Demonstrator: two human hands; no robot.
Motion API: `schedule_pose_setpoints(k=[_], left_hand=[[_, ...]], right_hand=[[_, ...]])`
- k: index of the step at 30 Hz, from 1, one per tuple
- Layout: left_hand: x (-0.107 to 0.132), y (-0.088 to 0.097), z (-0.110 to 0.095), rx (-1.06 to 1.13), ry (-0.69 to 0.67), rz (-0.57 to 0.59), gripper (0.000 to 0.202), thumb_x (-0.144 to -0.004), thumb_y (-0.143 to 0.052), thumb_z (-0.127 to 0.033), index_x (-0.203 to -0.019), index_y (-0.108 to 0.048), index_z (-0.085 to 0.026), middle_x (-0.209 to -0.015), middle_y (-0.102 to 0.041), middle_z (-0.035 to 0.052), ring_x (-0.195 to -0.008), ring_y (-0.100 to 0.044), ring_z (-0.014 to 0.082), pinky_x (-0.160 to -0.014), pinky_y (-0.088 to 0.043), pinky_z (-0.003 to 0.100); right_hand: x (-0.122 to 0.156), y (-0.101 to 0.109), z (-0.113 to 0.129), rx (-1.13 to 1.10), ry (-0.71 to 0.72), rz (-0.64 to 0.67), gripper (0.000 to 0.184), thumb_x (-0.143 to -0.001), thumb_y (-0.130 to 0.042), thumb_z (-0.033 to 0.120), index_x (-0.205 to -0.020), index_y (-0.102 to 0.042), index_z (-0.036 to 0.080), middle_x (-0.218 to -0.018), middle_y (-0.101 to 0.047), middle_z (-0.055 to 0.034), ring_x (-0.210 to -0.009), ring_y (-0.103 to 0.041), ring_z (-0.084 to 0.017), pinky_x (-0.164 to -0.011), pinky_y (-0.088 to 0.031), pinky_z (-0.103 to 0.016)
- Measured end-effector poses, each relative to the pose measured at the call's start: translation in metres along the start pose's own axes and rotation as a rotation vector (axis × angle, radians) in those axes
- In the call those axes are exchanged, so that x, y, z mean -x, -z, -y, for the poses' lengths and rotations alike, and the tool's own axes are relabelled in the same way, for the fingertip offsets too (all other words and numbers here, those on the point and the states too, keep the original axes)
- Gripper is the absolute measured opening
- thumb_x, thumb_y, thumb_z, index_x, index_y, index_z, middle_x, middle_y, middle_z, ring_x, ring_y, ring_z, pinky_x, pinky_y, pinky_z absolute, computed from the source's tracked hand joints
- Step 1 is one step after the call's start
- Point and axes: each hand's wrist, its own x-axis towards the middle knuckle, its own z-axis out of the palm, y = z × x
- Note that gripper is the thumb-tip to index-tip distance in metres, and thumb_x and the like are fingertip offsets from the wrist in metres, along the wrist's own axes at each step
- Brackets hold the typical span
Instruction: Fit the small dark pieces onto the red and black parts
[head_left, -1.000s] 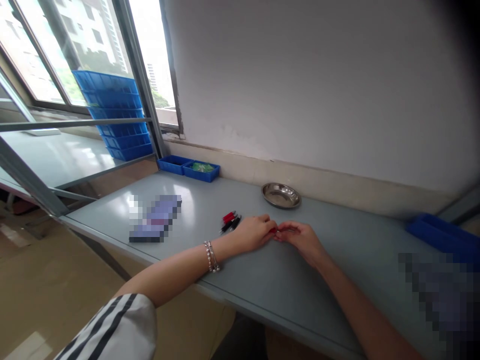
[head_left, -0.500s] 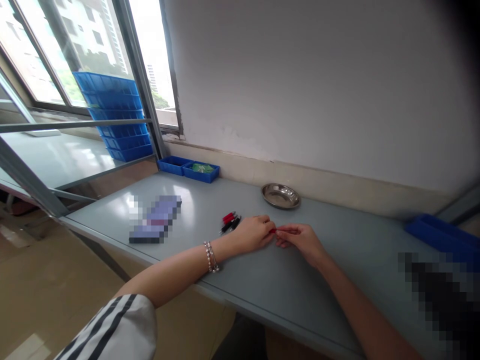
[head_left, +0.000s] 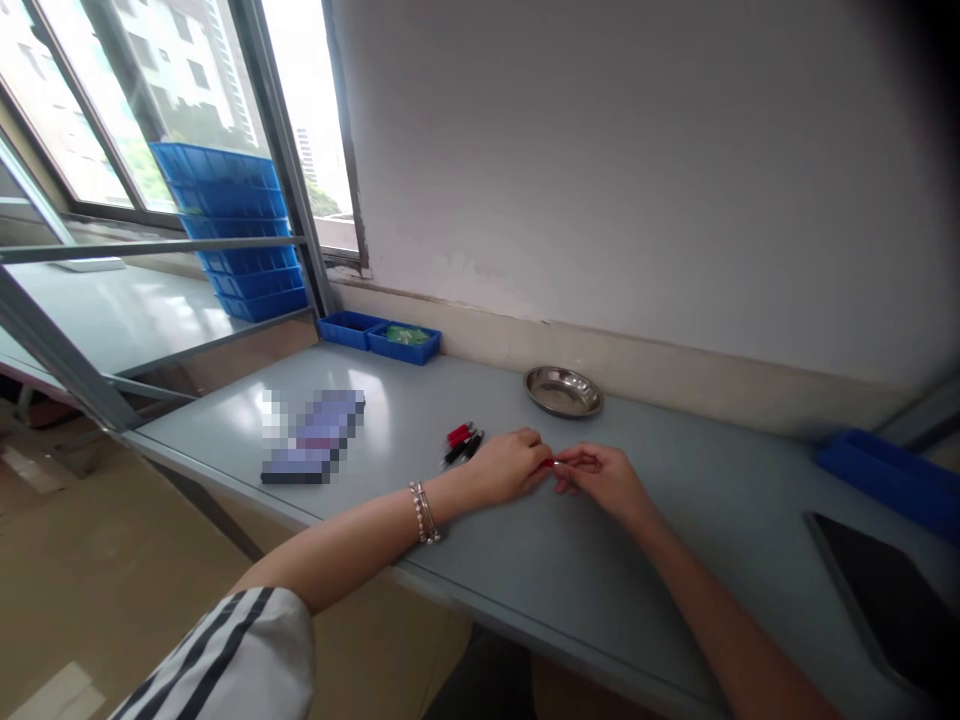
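My left hand [head_left: 511, 466] rests on the grey table with its fingers closed around a slim red pen [head_left: 549, 463], most of which they cover. Facing it, my right hand [head_left: 611, 488] pinches the pen's end, where a small silvery part shows between the fingertips. Whether that part is joined to the red barrel or separate is too small to tell. Just behind my left hand lie several more pens: red ones [head_left: 460, 434] and black ones [head_left: 471, 446], loosely side by side.
A round steel dish [head_left: 529, 389] stands near the wall. Two small blue bins [head_left: 405, 353] sit at the back left, one holding green packets. A pixelated purple object [head_left: 319, 430] lies left, a dark flat slab [head_left: 885, 600] right, near a blue tray [head_left: 885, 480].
The right fingertips have shifted very slightly, and a silvery part now shows at the pen's end where red showed before. The left hand keeps its grip.
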Motion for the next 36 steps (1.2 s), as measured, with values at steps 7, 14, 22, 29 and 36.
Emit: schedule_pose_setpoints(k=[7, 14, 22, 29, 36], left_hand=[[-0.001, 0.0, 0.0, 0.02, 0.003, -0.022, 0.028, -0.089, -0.036, -0.031, -0.095, -0.056, -0.013, -0.084, -0.056, 0.0066, -0.079, -0.053, 0.015, -0.068, -0.041, 0.025], [-0.001, -0.002, 0.0, 0.085, 0.035, -0.045, 0.021, -0.087, -0.039, -0.026, -0.094, -0.055, -0.013, -0.082, -0.055, 0.0052, -0.074, -0.053, 0.013, -0.066, -0.041, 0.022], [0.0, -0.007, 0.001, 0.112, 0.026, -0.097, 0.019, -0.085, -0.041, -0.023, -0.093, -0.056, -0.014, -0.082, -0.056, 0.0044, -0.073, -0.053, 0.0131, -0.064, -0.041, 0.022], [-0.001, -0.006, 0.001, 0.079, 0.023, -0.097, 0.019, -0.085, -0.041, -0.024, -0.091, -0.055, -0.012, -0.081, -0.055, 0.0047, -0.071, -0.053, 0.0129, -0.062, -0.041, 0.022], [0.0, -0.006, -0.001, 0.048, 0.017, -0.094, 0.02, -0.086, -0.039, -0.024, -0.09, -0.055, -0.012, -0.081, -0.055, 0.0047, -0.072, -0.052, 0.0135, -0.064, -0.042, 0.023]], right_hand=[[0.0, 0.0, 0.003, -0.021, -0.047, -0.036, 0.03, -0.058, -0.069, 0.039, -0.073, -0.059, 0.014, -0.059, -0.065, -0.0044, -0.054, -0.061, -0.016, -0.05, -0.043, -0.026], [0.002, -0.001, 0.012, -0.072, -0.041, -0.071, 0.033, -0.054, -0.071, 0.041, -0.07, -0.058, 0.015, -0.057, -0.065, -0.0041, -0.055, -0.061, -0.016, -0.051, -0.042, -0.027], [0.001, 0.0, 0.007, -0.086, 0.022, -0.067, 0.03, -0.054, -0.071, 0.038, -0.07, -0.058, 0.016, -0.06, -0.066, -0.0046, -0.057, -0.062, -0.017, -0.051, -0.042, -0.027], [0.0, 0.001, 0.004, -0.026, 0.009, -0.055, 0.032, -0.057, -0.068, 0.041, -0.072, -0.057, 0.016, -0.061, -0.066, -0.005, -0.056, -0.062, -0.017, -0.05, -0.042, -0.027], [0.001, 0.002, 0.002, 0.234, 0.092, -0.015, 0.034, -0.075, -0.048, 0.048, -0.067, -0.056, 0.017, -0.056, -0.06, -0.002, -0.05, -0.057, -0.014, -0.052, -0.042, -0.026]])
